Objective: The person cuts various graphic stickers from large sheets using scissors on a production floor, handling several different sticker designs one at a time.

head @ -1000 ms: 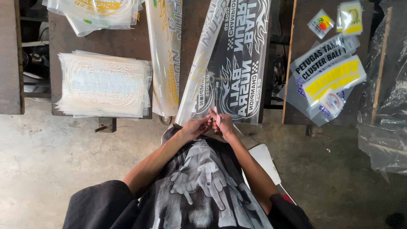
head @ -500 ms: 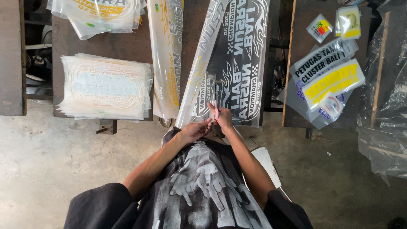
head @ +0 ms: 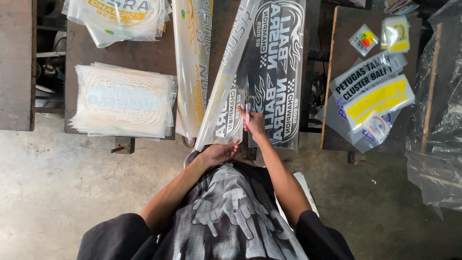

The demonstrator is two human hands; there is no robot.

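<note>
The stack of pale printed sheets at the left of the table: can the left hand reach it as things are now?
Probably yes. The left hand holds the long film strip's lower end; the stack of pale sheets lies uncovered, nothing between, though the hand must release first.

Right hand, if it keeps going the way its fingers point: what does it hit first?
The right hand points up the black printed sheet it rests on. It would probably just slide along that sheet; nothing else shows in its line, though depth is unclear.

Right hand [head: 253,123] raised, fingers pinched; left hand [head: 220,152] lower.
</note>
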